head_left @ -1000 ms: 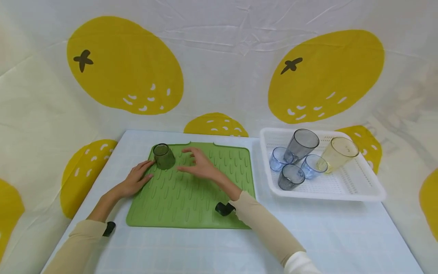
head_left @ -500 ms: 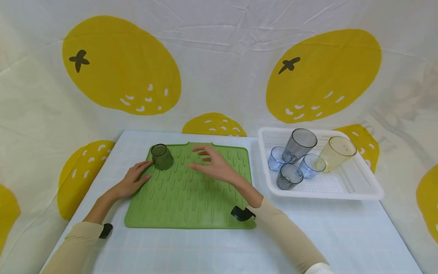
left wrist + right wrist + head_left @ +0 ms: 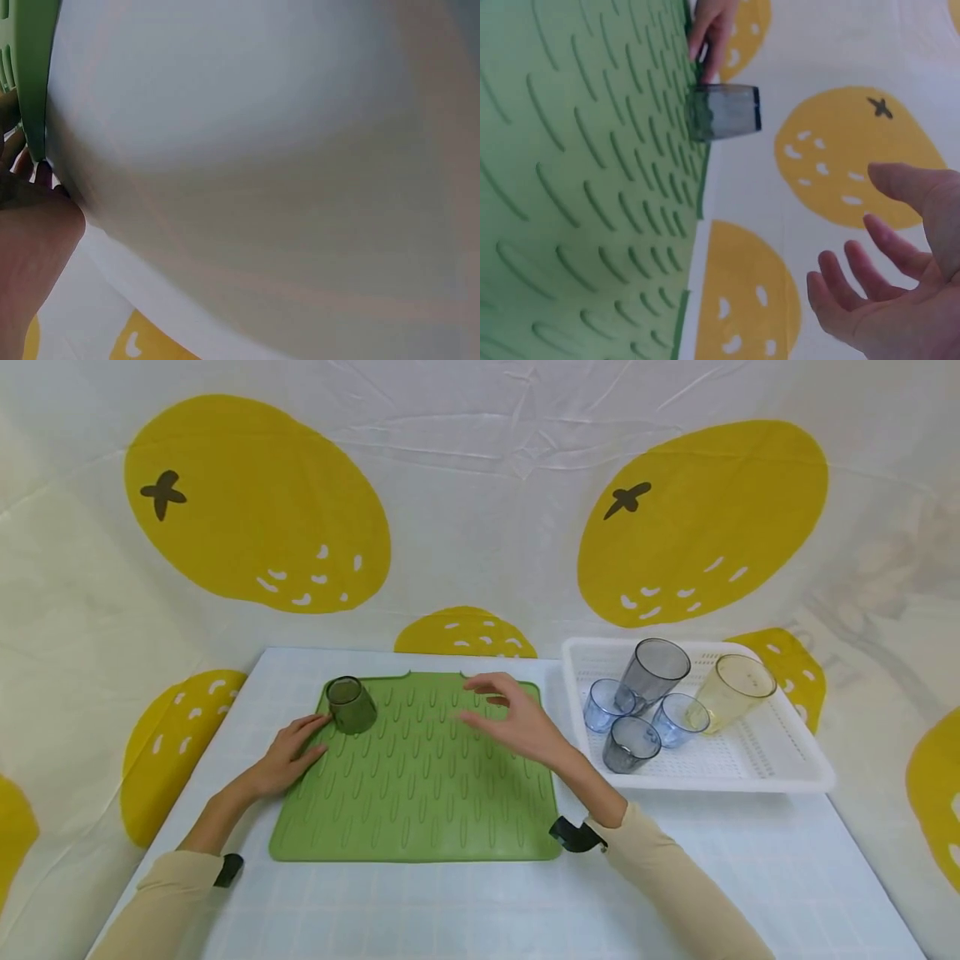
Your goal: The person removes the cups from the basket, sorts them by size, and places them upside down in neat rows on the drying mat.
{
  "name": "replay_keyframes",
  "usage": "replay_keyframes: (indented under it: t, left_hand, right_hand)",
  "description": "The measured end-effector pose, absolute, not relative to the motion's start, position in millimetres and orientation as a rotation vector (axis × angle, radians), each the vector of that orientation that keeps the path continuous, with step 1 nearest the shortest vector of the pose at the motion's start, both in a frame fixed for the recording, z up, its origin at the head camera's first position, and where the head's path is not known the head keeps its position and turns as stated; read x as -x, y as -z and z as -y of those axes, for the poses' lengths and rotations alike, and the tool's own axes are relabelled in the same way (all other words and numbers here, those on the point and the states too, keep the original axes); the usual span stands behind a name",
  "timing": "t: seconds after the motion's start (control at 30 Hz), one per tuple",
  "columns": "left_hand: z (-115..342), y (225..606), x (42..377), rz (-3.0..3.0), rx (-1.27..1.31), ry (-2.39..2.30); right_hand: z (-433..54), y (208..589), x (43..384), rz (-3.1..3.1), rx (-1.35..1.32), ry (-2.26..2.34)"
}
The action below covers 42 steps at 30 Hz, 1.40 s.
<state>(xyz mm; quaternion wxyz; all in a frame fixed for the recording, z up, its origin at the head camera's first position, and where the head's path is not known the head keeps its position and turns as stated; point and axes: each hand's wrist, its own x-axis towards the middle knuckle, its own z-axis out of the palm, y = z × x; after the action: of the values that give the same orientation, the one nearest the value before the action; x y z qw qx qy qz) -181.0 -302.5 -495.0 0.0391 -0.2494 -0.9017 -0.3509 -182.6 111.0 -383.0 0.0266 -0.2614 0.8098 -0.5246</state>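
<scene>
A smoky grey glass stands upside down at the far left corner of a green ridged drying mat. My left hand rests on the mat's left edge, its fingertips close beside the glass. In the left wrist view part of that hand shows at the mat's edge. Over the right side of the mat my right hand hovers with thumb and fingers apart and nothing between them. The right wrist view shows this hand with loosely bent fingers, and the glass well away from it.
Right of the mat stands a white plastic basket. In it are a tall grey glass, a tall yellow glass, a short grey glass and two short blue glasses. A cloth with yellow fruit print hangs behind the table.
My right hand has moved right across the mat, away from the glass and toward the basket, with its fingers still apart. The left hand stays at the mat's edge.
</scene>
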Motion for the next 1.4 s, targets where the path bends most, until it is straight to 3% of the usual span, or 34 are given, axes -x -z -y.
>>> replay_keyframes:
  t: [0.7, 1.4]
  left_hand:
    - [304.5, 499.3, 178.3, 2.774, 0.727, 1.064]
    - [302.6, 498.6, 181.2, 2.799, 0.718, 1.083]
  right_hand:
    - [-191.3, 393.7, 167.0, -2.752, 0.627, 1.686]
    - [-274.8, 409.4, 149.6, -3.043, 0.349, 1.453]
